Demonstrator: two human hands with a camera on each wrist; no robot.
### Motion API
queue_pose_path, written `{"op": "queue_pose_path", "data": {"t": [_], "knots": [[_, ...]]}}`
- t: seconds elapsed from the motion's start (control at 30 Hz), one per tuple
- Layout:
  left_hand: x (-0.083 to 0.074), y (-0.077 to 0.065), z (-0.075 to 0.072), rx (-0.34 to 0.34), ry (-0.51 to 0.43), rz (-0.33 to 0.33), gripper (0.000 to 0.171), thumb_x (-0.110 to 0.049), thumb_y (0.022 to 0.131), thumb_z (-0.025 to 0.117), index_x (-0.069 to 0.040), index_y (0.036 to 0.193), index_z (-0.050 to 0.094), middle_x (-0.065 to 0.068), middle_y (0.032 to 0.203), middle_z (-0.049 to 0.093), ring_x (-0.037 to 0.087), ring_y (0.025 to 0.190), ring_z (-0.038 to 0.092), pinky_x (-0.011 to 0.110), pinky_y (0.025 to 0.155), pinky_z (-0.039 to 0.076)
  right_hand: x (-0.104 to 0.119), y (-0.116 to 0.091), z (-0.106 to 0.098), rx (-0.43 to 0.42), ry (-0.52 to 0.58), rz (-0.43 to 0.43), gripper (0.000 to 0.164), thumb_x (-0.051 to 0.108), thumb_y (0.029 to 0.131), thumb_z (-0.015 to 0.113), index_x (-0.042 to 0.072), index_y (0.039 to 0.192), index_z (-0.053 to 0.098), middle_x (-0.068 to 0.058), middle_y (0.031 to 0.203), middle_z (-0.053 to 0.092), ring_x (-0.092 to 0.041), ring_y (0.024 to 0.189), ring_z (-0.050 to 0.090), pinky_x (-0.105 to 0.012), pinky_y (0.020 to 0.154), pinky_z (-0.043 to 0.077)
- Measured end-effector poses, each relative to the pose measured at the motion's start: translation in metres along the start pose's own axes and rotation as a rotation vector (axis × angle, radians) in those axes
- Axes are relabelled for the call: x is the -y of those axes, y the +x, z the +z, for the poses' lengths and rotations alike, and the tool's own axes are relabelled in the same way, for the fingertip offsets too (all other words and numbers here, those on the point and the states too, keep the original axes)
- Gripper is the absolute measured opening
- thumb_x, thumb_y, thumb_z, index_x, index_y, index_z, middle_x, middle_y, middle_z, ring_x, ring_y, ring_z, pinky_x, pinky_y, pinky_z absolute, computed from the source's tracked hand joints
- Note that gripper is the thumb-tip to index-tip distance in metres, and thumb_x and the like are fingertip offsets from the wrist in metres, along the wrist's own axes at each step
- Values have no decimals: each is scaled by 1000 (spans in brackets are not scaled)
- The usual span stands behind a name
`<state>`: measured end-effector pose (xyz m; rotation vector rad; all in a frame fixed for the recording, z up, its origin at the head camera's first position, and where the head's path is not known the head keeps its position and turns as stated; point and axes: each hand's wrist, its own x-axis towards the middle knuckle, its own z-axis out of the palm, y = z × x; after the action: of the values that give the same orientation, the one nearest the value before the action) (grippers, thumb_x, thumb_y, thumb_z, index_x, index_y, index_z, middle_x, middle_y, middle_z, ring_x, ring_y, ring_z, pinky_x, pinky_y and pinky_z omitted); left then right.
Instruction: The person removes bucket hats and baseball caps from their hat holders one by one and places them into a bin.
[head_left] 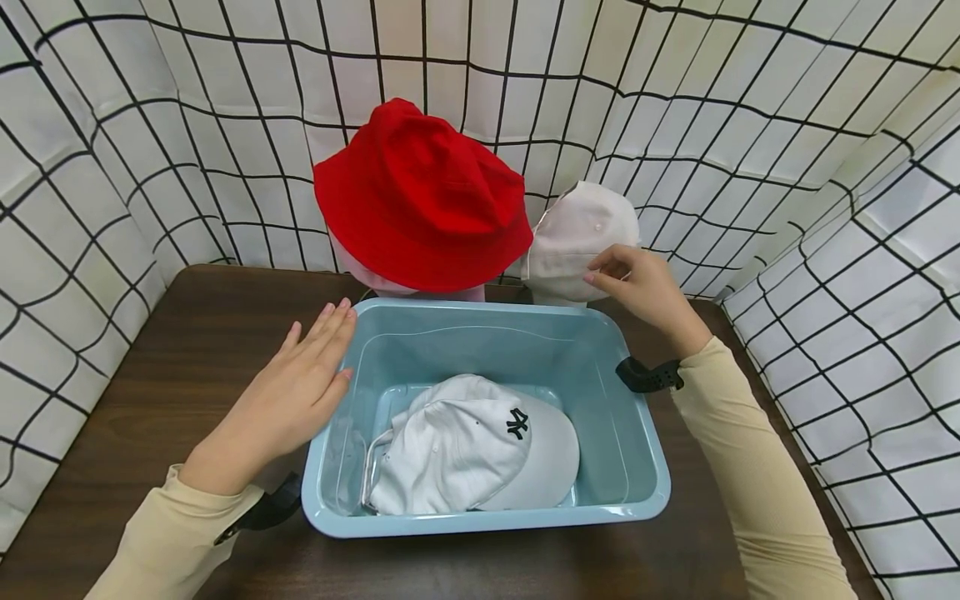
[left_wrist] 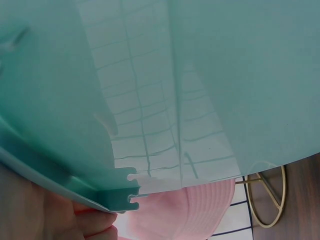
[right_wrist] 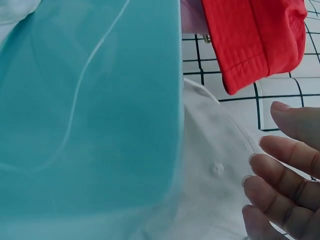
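Note:
A light blue plastic basin stands on the table, and a white baseball cap with a black emblem lies in it. At the basin's left rim is my left hand, its fingers straight and together; in the left wrist view its fingers show beside the rim. My right hand is beyond the far right corner, in front of a second white cap. The right wrist view shows its fingers loosely bent and apart, with nothing between them. Whether they touch this cap I cannot tell.
Behind the basin a red bucket hat sits over something pink; a pink hat shows there in the left wrist view, near a gold-coloured wire stand. Black wire grid panels with white cloth enclose the brown table.

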<state>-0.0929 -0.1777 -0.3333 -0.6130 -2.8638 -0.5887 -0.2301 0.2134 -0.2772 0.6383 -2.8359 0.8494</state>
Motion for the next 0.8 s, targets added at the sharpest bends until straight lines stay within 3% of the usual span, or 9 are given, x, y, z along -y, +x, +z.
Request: {"op": "queue_pose_path", "data": {"t": [0.23, 0.4, 0.8], "knots": [[0, 0, -2, 10, -3, -1, 65, -20, 92, 50, 6, 146, 23, 22, 152, 21, 39, 140, 16, 58, 110, 9, -4, 7, -4, -88, -1, 24, 19, 18, 87, 68, 1, 98, 66, -11, 87, 62, -22, 80, 58, -24, 60, 44], [0, 0, -1, 14, -3, -3, 65, -20, 93, 50, 6, 146, 23, 22, 152, 21, 38, 140, 15, 58, 110, 10, -6, 11, -7, -110, -2, 50, 20, 17, 89, 66, -1, 99, 65, -14, 93, 62, -24, 82, 57, -26, 61, 44], [-1, 0, -1, 17, -4, -8, 65, -20, 93, 50, 6, 146, 24, 22, 152, 21, 38, 140, 15, 57, 111, 10, -13, 13, -10, -154, -18, 22, 23, 13, 88, 66, -5, 103, 62, -19, 94, 63, -28, 84, 59, -23, 63, 42]]}}
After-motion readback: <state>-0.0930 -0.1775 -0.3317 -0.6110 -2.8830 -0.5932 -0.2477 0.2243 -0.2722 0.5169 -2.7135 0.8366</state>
